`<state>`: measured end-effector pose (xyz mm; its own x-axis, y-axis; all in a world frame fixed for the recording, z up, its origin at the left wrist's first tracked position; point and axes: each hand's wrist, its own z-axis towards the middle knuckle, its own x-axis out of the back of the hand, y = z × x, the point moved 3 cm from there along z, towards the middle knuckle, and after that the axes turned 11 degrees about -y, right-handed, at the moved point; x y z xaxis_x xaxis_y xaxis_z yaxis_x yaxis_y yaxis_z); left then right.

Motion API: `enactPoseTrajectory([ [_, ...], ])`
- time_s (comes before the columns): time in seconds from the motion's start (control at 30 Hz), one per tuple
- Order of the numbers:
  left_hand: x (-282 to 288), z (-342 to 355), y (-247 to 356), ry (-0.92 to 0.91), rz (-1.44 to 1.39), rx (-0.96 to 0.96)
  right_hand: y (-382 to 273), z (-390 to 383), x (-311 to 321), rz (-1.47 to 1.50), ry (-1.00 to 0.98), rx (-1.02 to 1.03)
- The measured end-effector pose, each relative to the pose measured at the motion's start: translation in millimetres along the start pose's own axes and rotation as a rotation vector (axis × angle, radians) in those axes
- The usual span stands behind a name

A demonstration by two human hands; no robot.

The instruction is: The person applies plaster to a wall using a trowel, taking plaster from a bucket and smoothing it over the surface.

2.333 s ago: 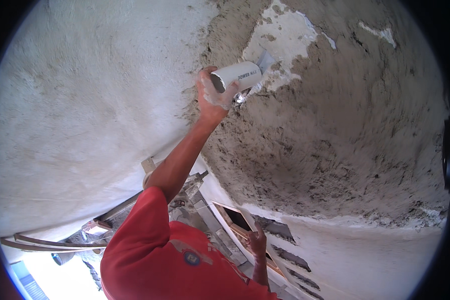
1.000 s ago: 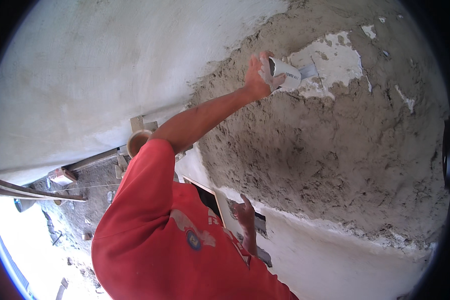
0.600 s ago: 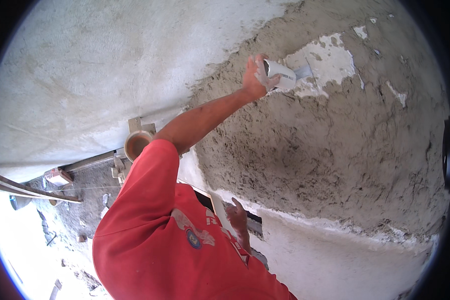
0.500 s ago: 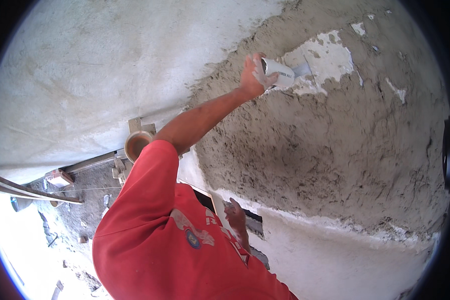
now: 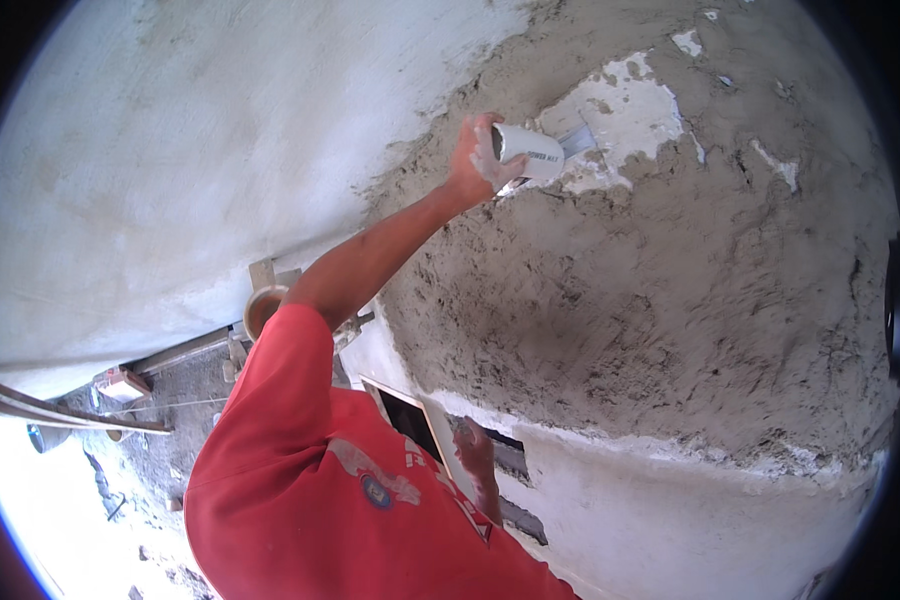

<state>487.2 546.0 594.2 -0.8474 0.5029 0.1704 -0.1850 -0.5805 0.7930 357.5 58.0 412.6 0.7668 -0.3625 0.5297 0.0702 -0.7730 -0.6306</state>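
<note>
My left hand [image 5: 478, 160], at the end of my stretched arm, grips a white cylinder [image 5: 532, 155] with a hollow near end and dark print on its side. A flat grey blade [image 5: 578, 141] shows beyond its far end, against a pale, smooth patch [image 5: 630, 125] on the rough grey plaster wall [image 5: 610, 300]. Whether blade and cylinder are one piece I cannot make out. My right hand [image 5: 477, 455] is low beside my red shirt, fingers curled; what they hold, if anything, is hidden.
A smooth pale wall [image 5: 190, 170] meets the rough plaster on the left. Below my left arm stands a brown-rimmed round container [image 5: 262, 310]. A dark framed opening [image 5: 407, 415] lies by my chest. Curved poles [image 5: 70, 402] and rubble-strewn ground [image 5: 175, 415] are at lower left.
The view has shifted slightly, so the wall and my left hand appear farther left. The blade stays by the same pale patch, and more of the dark opening shows.
</note>
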Motion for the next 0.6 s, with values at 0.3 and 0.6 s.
enactPoseTrajectory([
  [0.3, 6, 2, 4, -0.04, 0.033, -0.106, 27, -29, -12, 0.099, 0.066, -0.163],
  [0.6, 6, -4, 2, -0.029, 0.036, -0.124, 31, -24, -16, 0.109, 0.059, -0.179],
])
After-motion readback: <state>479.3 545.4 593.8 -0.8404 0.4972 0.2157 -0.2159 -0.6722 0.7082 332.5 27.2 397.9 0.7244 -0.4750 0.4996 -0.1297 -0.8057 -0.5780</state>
